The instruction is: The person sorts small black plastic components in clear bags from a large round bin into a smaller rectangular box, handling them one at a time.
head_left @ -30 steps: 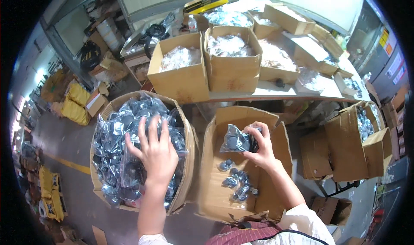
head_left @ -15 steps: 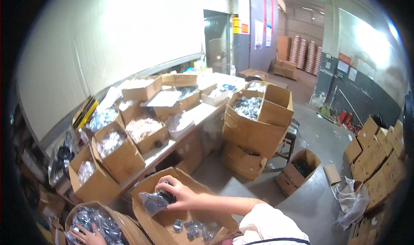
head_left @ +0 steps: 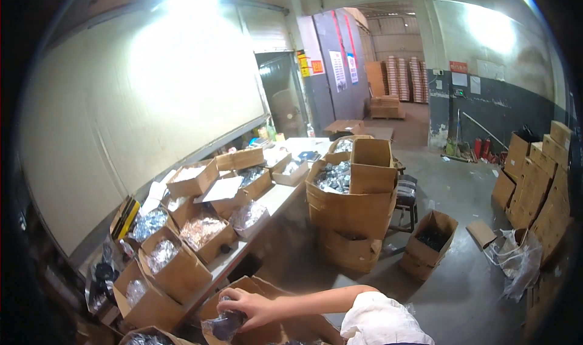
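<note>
Plastic-wrapped, hung as a bag of dark parts (head_left: 225,326) clamped in the right hand (head_left: 251,308) at the open carton (head_left: 316,327), probably handled light, slippery, soft over firm contents, and required gripping around the bulk, with the left hand unseen, state indeterminable.

Boxes (head_left: 191,283) are standing on the table (head_left: 284,199), a wall (head_left: 115,145) is rising behind it, and a large carton (head_left: 346,210) is standing to its right. Before it, an open carton (head_left: 306,327) is sitting and the right hand (head_left: 254,307) is holding a bag (head_left: 225,327).
</note>
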A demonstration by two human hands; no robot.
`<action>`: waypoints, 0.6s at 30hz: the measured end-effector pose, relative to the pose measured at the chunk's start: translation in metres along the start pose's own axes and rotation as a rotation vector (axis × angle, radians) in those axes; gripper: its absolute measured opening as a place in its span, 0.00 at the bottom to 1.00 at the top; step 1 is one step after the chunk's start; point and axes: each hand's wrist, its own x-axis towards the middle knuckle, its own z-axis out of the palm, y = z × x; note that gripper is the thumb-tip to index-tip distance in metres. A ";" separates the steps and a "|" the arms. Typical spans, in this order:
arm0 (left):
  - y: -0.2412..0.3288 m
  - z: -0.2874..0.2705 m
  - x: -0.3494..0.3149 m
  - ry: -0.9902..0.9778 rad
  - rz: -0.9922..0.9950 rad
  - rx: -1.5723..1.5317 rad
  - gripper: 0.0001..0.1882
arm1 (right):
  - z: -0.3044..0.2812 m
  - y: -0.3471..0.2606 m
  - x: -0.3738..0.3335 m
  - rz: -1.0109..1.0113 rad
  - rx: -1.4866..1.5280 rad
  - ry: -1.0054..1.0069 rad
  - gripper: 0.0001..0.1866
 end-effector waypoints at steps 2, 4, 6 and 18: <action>0.007 -0.007 0.000 0.049 0.126 -0.207 0.37 | -0.001 -0.003 0.000 -0.019 -0.010 0.027 0.37; 0.024 -0.016 -0.007 0.261 0.419 -0.741 0.33 | 0.001 -0.011 0.000 0.005 0.007 0.031 0.37; 0.051 -0.028 -0.030 -0.153 0.455 -1.412 0.32 | 0.006 -0.024 0.001 -0.009 0.002 0.041 0.37; 0.132 -0.085 -0.106 -0.195 0.144 -2.200 0.20 | 0.038 -0.035 -0.003 0.075 0.346 0.108 0.40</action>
